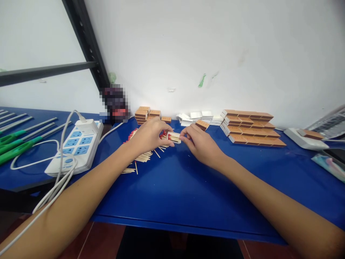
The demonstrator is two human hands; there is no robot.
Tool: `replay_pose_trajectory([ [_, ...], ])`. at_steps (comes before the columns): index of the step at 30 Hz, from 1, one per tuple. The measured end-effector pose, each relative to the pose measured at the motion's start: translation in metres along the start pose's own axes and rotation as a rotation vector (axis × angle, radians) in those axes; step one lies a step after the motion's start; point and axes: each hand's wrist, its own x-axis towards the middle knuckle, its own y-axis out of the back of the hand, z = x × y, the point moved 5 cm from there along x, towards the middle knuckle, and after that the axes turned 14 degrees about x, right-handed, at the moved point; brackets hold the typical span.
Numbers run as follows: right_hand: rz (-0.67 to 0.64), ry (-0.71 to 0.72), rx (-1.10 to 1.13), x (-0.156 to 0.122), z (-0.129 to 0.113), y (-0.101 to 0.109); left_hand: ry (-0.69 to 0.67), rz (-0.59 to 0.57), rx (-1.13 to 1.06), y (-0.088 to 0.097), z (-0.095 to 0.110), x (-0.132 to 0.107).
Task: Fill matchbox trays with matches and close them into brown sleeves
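Note:
Between my hands is a small white matchbox tray (pixel 175 136) with several red-headed matches (pixel 163 135) in and at its left end. My left hand (pixel 151 135) curls its thumb and fingers around the match heads. Pinched between the thumb and fingers of my right hand (pixel 201 144) is the right end of the tray; those fingertips partly cover it. A pile of loose matches (pixel 144 157) lies below and behind my left hand, with a few strays around it. Just beyond my right hand rests a brown matchbox (pixel 202 125).
White matchbox trays (pixel 196 115) and stacked brown matchboxes (pixel 142 114) line the wall. A larger stack of matchboxes (pixel 250 131) stands to the right. At left are a power strip (pixel 78 147), trailing white cables (pixel 58 187) and green-handled rods (pixel 21 151). The blue table (pixel 167 194) has a front edge.

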Motion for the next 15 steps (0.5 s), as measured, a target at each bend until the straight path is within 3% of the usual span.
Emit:
replay_pose_trajectory([
  [15, 0.04, 0.066, 0.051, -0.0006, -0.0065, 0.0008, 0.019, 0.026, -0.067, 0.0038, -0.0014, 0.002],
])
